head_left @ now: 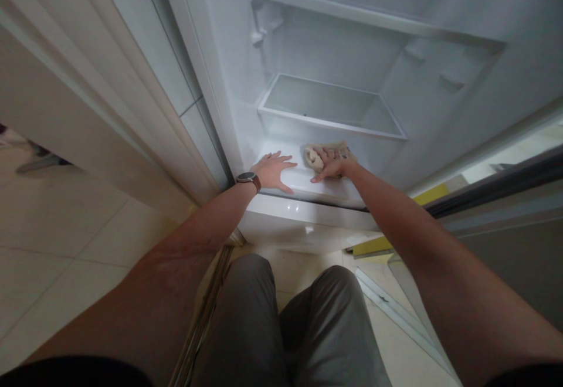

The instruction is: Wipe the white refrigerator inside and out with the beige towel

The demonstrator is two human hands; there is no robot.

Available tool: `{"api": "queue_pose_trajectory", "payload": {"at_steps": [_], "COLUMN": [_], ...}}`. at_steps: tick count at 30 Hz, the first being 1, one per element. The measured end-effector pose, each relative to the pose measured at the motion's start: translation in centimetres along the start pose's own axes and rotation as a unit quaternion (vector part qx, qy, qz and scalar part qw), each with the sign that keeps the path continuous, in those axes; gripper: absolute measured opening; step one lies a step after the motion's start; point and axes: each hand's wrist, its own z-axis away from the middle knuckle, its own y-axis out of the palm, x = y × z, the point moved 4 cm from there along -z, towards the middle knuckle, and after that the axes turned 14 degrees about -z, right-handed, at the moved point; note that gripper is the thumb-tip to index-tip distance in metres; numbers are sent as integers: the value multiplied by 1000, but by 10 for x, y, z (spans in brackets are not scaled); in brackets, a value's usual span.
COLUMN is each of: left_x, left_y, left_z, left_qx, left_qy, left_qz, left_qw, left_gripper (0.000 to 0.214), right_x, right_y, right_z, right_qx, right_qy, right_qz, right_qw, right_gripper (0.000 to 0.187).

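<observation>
I look into an open white fridge. My left hand (273, 170), with a watch on the wrist, lies flat with fingers spread on the fridge's bottom ledge (308, 190). Just to its right, my right hand (331, 164) presses down on a crumpled beige cloth (317, 156) that rests on the same ledge. Part of the cloth is hidden under my fingers.
A glass shelf (329, 122) sits just above the hands, and another shelf edge (373, 17) runs higher up. The fridge door (497, 223) stands open at the right. My knees in grey trousers are below, over a tiled floor (57, 228). A cabinet panel (65, 99) stands left.
</observation>
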Motion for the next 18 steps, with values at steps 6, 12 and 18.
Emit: {"api": "queue_pose_trajectory", "payload": {"at_steps": [6,12,18], "left_x": [0,0,-2], "left_y": [0,0,-2], "left_z": [0,0,1], "left_qx": [3,1,1], "left_qy": [-2,3,2], "left_qz": [-1,1,-1], "left_qw": [1000,1000,1000], "left_gripper": [116,116,116], "right_x": [3,3,-2], "right_y": [0,1,3], "right_z": [5,4,-1], "right_qx": [36,37,23], "right_qy": [27,23,19], "right_qz": [-9,-1,1], "right_qw": [999,999,1000], "right_gripper": [160,160,158]}}
